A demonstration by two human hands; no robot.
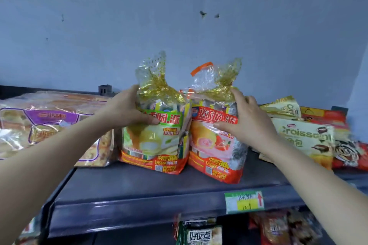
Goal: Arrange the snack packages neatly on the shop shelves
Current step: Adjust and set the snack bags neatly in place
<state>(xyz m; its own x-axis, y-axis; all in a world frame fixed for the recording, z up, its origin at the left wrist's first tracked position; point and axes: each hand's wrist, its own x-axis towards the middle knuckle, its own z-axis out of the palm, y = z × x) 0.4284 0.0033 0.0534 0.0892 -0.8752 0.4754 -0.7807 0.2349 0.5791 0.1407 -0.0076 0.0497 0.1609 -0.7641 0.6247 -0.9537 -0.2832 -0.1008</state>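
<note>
Head view: dark shelf (159, 185) against bluish wall (179, 16).

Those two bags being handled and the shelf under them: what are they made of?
The green-label bag and red-label bag look like thin glossy plastic film: crinkled, glinting, with see-through gold-tinted tops. The shelf is probably dark painted metal: smooth, with a folded front lip.

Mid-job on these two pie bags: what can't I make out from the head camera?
Head view:
1. Left hand: fingers hidden behind the green-labelled clear pie bag it grips.
2. Red-labelled clear pie bag: upper right corner covered by the right hand.
3. Green-and-white paper price tag: handwriting too small.
4. Lower-shelf snack packets: cut off by the bottom edge.
5. Red packets beside the cream Croissant bag: blurred, partly overlapped by it.
</note>
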